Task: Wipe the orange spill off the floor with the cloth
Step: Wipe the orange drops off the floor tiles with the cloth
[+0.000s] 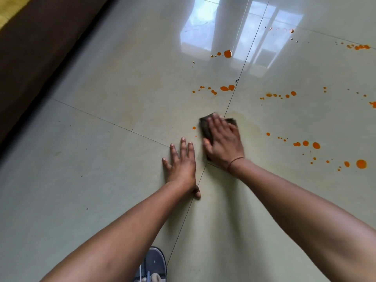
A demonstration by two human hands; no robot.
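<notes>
Tile floor [91, 180], orange spill [361, 164] beyond hands. Presses dark cloth [205, 127] w/ flat right hand [223, 145] to wipe; braces on splayed left hand [181, 161].

Right hand [222, 142] on cloth [205, 129] — left hand [181, 162] beside; spill [227, 88] beyond.

A glossy floor [91, 180] of large pale grey-green tiles fills the view. Thin dark grout lines [109, 121] cross it, one slanting from the left, one running up towards the top. Near the top, the shine carries a bright reflection of a window [203, 23] with pale vertical bars. Along the left edge runs the dark brown side of a piece of furniture [40, 49], with a yellow surface [12, 11] in the top corner.
</notes>
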